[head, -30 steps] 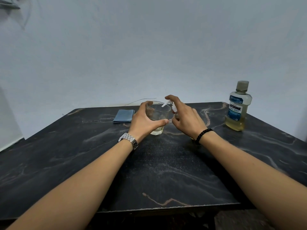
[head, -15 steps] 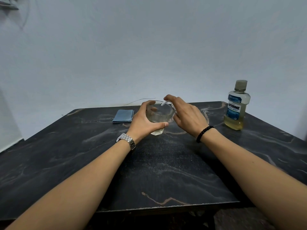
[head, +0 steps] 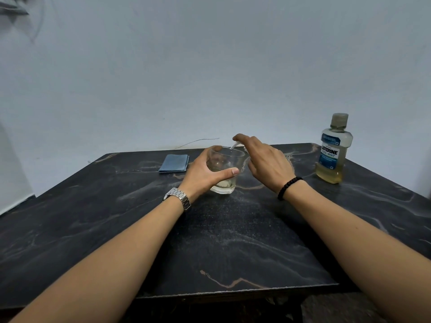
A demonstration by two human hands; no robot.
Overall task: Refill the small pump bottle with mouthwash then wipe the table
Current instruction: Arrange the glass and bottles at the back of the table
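My left hand (head: 204,174) grips a clear glass (head: 225,162) standing at the middle of the dark marble table (head: 233,241); a little pale yellow liquid lies in its bottom. My right hand (head: 268,164) holds the small pump bottle, which it mostly hides, just right of the glass. The index finger lies on the pump head, and the white nozzle (head: 234,145) points over the glass rim. The mouthwash bottle (head: 333,152), capped and about a third full, stands at the back right.
A folded blue cloth (head: 174,163) lies at the back of the table, left of the glass. A pale wall rises directly behind the table. The table's front edge runs below my forearms.
My right hand has sunk slightly and flattened over the pump bottle, its index finger pushing the pump head down. My left hand and the glass have stayed in place.
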